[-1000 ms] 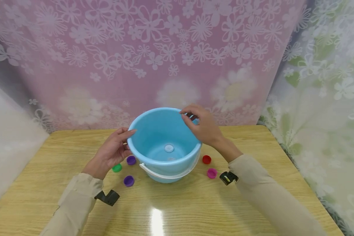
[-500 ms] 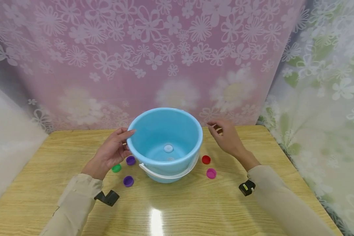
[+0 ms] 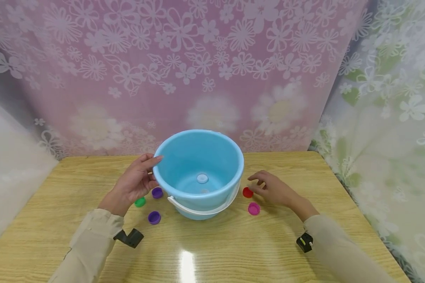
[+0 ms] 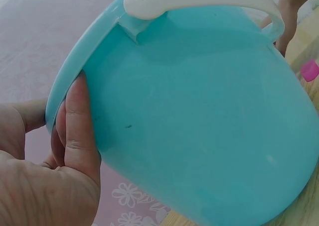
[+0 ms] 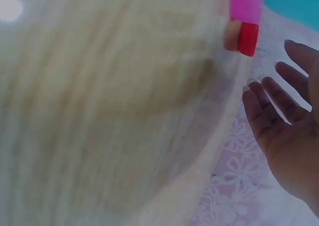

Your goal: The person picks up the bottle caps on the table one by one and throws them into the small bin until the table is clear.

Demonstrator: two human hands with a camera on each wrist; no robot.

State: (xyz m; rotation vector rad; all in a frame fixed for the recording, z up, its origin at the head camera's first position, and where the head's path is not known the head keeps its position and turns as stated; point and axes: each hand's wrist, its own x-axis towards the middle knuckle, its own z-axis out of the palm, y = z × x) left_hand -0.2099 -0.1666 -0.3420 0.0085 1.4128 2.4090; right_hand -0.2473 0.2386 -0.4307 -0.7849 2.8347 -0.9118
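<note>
A light blue bucket (image 3: pixel 198 204) stands on the table, its white handle (image 3: pixel 202 212) hanging down in front. My left hand (image 3: pixel 131 188) grips the bucket's left rim, the thumb inside and the fingers against the outer wall, as the left wrist view (image 4: pixel 75 146) shows. To the right of the bucket, my right hand (image 3: pixel 274 190) hovers over the red bottle cap (image 3: pixel 246 193), which its fingers partly cover in the head view. In the right wrist view its fingers (image 5: pixel 259 114) are loosely spread, apart from the cap. A pink cap (image 3: pixel 254 208) lies just nearer.
Left of the bucket lie two purple caps, one farther back (image 3: pixel 157 192) and one nearer (image 3: pixel 154 217), and a green cap (image 3: pixel 140 202) close to my left wrist. The wooden table (image 3: pixel 219 251) ends at a pink floral curtain (image 3: pixel 212 78) behind.
My right hand has left the bucket's right rim, moved right, then come down to the red cap. The left hand keeps its grip and the bucket stays put.
</note>
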